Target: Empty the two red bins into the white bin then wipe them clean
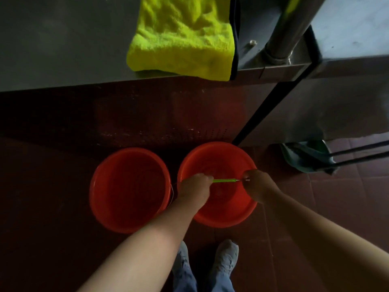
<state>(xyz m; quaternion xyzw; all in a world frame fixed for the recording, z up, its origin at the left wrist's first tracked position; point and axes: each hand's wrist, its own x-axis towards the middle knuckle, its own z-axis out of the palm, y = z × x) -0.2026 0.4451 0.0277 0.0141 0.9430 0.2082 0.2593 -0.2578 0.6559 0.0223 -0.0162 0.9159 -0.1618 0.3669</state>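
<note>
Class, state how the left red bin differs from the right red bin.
The left hand and right hand hold the green handle over the right bin; the left bin is untouched. The right bin stands nearer the table than the left bin. Both are red, round, open.

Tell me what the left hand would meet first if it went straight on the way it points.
Probably the inner wall of the right red bin: the left hand, gripping its green handle, points into it. Depth is unclear.
</note>
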